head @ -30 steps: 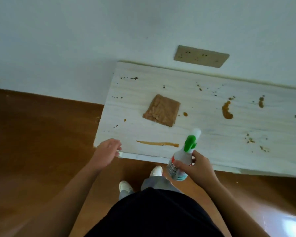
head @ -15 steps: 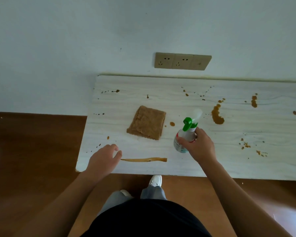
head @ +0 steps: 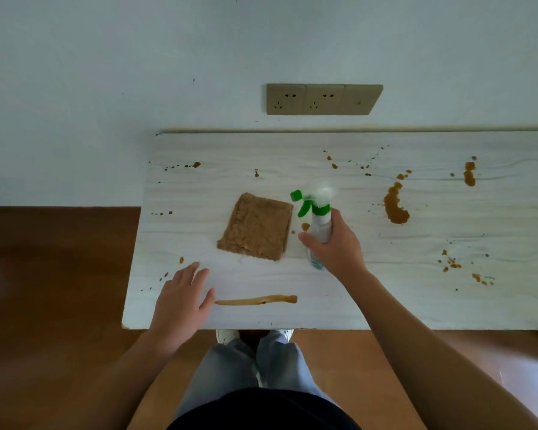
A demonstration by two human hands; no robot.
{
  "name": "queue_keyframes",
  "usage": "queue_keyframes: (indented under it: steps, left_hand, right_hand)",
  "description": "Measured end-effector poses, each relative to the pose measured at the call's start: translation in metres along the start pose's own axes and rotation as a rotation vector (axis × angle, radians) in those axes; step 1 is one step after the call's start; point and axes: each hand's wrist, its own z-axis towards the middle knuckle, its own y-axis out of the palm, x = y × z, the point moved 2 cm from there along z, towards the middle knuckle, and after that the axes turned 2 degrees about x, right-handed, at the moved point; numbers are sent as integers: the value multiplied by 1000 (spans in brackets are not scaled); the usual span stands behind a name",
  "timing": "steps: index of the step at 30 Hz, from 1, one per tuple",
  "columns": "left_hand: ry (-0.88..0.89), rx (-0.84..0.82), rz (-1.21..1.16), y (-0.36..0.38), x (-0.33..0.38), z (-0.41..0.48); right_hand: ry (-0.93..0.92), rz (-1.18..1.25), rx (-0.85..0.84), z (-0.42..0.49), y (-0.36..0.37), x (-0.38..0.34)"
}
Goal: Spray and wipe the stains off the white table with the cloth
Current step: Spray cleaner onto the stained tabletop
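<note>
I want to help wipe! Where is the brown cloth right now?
In the head view the brown cloth lies flat on the white table, just left of the spray bottle in the right hand and beyond the left hand.

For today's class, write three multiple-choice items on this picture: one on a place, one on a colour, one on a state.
1. Where does the cloth lie? A on the floor; B on the table, left of the bottle; C on a chair.
2. What colour is the trigger? A green; B red; C blue.
3. How is the left hand? A gripping the cloth; B holding the bottle; C open, holding nothing.
Key: 1 B, it lies flat beside the bottle; 2 A, it is plainly green; 3 C, its fingers are straight, while the right hand grips the bottle.
</note>
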Motion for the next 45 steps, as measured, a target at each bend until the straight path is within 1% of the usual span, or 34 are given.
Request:
queue_keyframes:
  steps: [3, 6, 10, 16, 18, 20, 23, 26, 28, 30, 32, 35, 37, 40, 43, 45]
  left_hand:
    - [-11, 5, 21, 2, 0, 10]
    - [-4, 13, 35, 4, 1, 26]
    - [24, -17, -14, 8, 5, 42]
    - [39, -22, -31, 14, 10, 44]
    - [47, -32, -26, 15, 9, 43]
    - [56, -32, -21, 15, 8, 43]
    - [72, -29, -12, 15, 6, 44]
    - [101, -34, 1, 12, 3, 46]
    - [119, -42, 0, 11, 2, 48]
    - [140, -40, -2, 10, 0, 51]
    - [155, -43, -3, 11, -3, 53]
    - [156, -68, 0, 13, -5, 53]
    - [160, -89, -3, 14, -6, 53]
    - [192, -102, -5, 16, -11, 57]
    - [229, -93, 2, 13, -18, 64]
    - [251, -85, -2, 11, -24, 68]
  right_hand:
    - [-41, -33, -24, 12, 3, -2]
    - [0, -65, -20, 20, 4, -1]
    - [106, 130, 8, 21, 3, -1]
    - [112, 212, -52, 23, -2, -5]
    - [126, 338, -40, 21, 0, -9]
    - [145, 465, 11, 20, 0, -16]
    - [148, 573, 64, 15, -2, -27]
    - [123, 692, 47, 8, -8, -38]
    - [143, 761, 14, 1, -10, -39]
    - [204, 739, -22, -6, -9, -36]
    - [311, 729, -49, -14, -5, -33]
    - [462, 726, -19, -25, 2, -35]
    - [456, 632, 28, -29, 5, -38]
    - [401, 390, 122, -35, 7, -43]
    - [367, 342, 190, -39, 8, -50]
    - [337, 326, 176, -40, 10, -55]
